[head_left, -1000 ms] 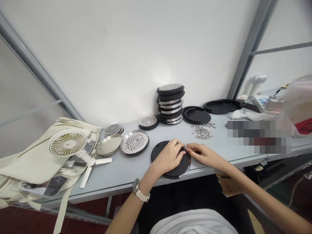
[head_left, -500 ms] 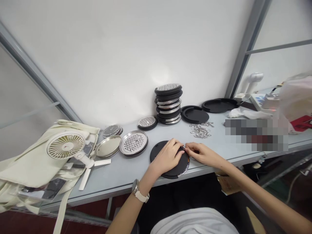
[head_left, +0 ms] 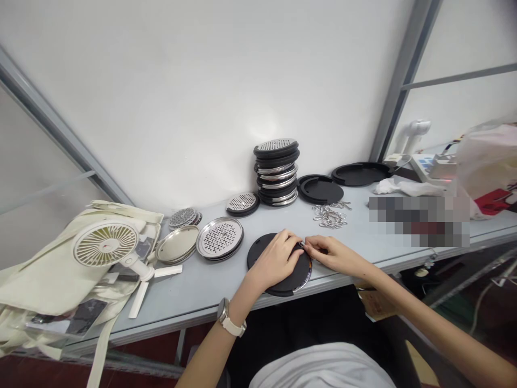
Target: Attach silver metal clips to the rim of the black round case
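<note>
A round black disc with a shiny metal rim (head_left: 258,250) lies on the grey table (head_left: 202,285) near its front edge. My left hand (head_left: 277,258) rests on top of the disc, fingers curled and pressing at its right edge. My right hand (head_left: 333,254) meets it from the right, fingertips pinched on a small metal piece (head_left: 302,246) at the disc's rim. A white watch (head_left: 229,319) is on my left wrist.
A pile of small metal clips (head_left: 329,215) lies behind my hands. Further back stand a stack of black and metal discs (head_left: 277,171) and flat black discs (head_left: 321,189). Left are perforated metal plates (head_left: 220,237), a plain metal plate (head_left: 177,243), a white fan (head_left: 107,245) on a cream bag (head_left: 44,280).
Both hands stay on the disc at the same spot. The view has shifted slightly, so everything sits a little further left in the picture.
</note>
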Motion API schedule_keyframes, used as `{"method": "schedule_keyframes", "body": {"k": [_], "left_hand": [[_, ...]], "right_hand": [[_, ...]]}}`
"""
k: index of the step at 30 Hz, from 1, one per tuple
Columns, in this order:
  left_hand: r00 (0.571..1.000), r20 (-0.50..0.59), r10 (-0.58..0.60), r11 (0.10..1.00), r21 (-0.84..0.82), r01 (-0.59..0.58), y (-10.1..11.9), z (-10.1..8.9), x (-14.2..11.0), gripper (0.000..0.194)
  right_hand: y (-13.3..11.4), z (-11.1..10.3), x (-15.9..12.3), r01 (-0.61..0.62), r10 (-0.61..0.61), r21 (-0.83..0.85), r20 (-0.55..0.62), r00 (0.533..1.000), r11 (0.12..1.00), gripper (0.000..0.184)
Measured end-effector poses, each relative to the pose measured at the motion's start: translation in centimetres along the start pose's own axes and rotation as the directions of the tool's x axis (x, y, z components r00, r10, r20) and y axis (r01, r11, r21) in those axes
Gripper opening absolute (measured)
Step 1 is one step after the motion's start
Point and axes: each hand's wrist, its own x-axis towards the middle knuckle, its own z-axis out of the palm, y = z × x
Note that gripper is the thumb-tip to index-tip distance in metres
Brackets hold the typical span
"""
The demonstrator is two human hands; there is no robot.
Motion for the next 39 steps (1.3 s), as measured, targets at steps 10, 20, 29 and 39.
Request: {"method": "schedule_keyframes", "body": {"k": [10, 20, 29, 39], "left_hand": [[1.000, 0.007, -0.006, 1.000, 0.015, 0.006, 0.02, -0.01, -0.06, 0.018], [1.000, 0.008, -0.003, 1.000, 0.021, 0.002, -0.14, 0.14, -0.01, 0.018], [1.000, 0.010, -0.007, 1.000, 0.017, 0.006, -0.11, 0.11, 0.00, 0.019], [1.000, 0.002, -0.002, 1.000, 0.017, 0.002, -0.15, 0.13, -0.05, 0.019]], "right_hand": [[-0.05, -0.02, 0.10, 0.007, -0.007, 0.000, 0.006, 1.000, 1.000, 0.037], [0.24, 0.07, -0.03, 0.000, 0.000, -0.007, -0.001, 1.000, 1.000, 0.039], [0.17, 0.05, -0.01, -0.004, 0.004, -0.015, 0.003, 1.000, 1.000, 0.039], [0.08, 0.00, -0.04, -0.001, 0.001, -0.015, 0.003, 1.000, 1.000, 0.040]]}}
